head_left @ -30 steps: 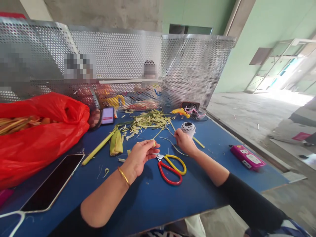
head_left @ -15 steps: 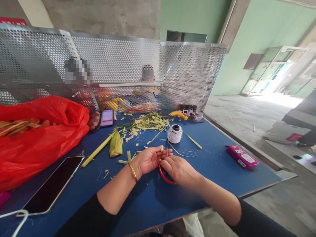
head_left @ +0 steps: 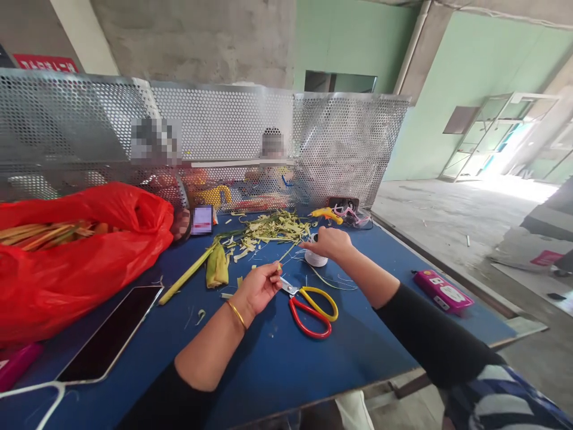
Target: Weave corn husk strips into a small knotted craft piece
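Observation:
My left hand (head_left: pixel 259 288) hovers over the blue table (head_left: pixel 268 364) with its fingers pinched on a small yellow-green leaf piece, a gold bangle on the wrist. My right hand (head_left: pixel 329 243) is stretched farther out, closed in a pinch on thin white thread, right above the white thread spool (head_left: pixel 316 258). Red and yellow scissors (head_left: pixel 311 303) lie flat on the table between my two forearms, just right of the left hand. A heap of cut green leaf strips (head_left: pixel 268 227) lies behind the hands.
A red plastic bag (head_left: pixel 76 257) holding long leaf strips fills the left. A tablet (head_left: pixel 110 334) lies at front left, a folded leaf (head_left: pixel 217 266) and long stalk (head_left: pixel 188 275) mid-table. A yellow glue gun (head_left: pixel 326 213) and pink box (head_left: pixel 443 291) sit right. A perforated metal screen (head_left: pixel 250 131) backs the table, people behind it.
My right hand left the left hand and reached out to the spool, uncovering the scissors. My left hand stayed in place, still pinching the leaf piece.

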Demonstrator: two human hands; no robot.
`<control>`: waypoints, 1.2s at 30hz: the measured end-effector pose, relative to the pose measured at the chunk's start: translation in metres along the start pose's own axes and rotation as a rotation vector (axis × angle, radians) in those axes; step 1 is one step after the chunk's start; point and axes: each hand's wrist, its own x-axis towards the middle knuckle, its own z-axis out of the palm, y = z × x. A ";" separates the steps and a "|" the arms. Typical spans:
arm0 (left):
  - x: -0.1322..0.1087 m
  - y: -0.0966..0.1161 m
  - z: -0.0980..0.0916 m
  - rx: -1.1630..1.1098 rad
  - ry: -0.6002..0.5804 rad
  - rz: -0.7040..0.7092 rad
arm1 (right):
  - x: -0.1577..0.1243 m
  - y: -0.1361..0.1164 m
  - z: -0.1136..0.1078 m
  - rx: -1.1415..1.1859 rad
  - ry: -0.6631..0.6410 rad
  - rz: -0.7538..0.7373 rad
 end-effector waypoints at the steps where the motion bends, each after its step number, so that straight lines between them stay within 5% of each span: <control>1: 0.000 0.001 0.000 -0.004 0.001 0.017 | 0.003 -0.001 0.001 -0.017 -0.034 -0.012; 11: 0.002 0.015 -0.005 -0.073 0.025 0.053 | 0.009 0.040 0.003 -0.065 -0.078 -0.210; 17: -0.005 0.026 -0.006 -0.119 0.017 0.084 | 0.008 0.042 0.008 -0.049 -0.007 -0.199; 23: -0.008 0.036 -0.012 -0.117 0.001 0.065 | -0.041 0.028 0.011 -0.014 0.177 -0.288; 27: -0.009 0.041 -0.014 -0.117 -0.013 0.033 | -0.096 0.006 0.031 0.069 -0.199 -0.475; 32: -0.009 0.043 -0.016 -0.121 -0.034 0.018 | -0.118 -0.003 0.039 0.049 -0.256 -0.388; 36: -0.009 0.043 -0.017 -0.113 -0.054 0.022 | -0.108 0.011 0.031 0.306 -0.371 -0.303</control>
